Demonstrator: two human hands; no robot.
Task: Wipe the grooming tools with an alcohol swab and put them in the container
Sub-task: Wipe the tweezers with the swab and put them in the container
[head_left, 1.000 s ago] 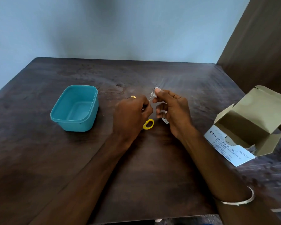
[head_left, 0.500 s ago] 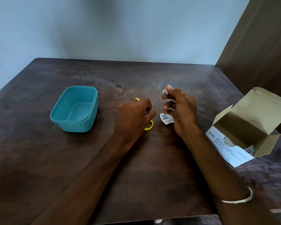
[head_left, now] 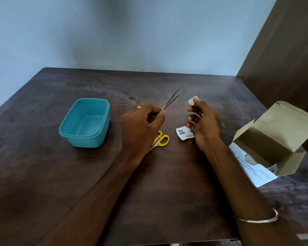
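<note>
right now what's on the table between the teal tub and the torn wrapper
In the head view, the left hand holding the tweezers, with the yellow scissors lying under it.

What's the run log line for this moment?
left hand: holds tweezers | right hand: pinches swab | container: empty

swab box: "BD" | "Alcohol Swabs" | "Alcohol 70% (v/v)" || torn sachet: print unreadable
</note>
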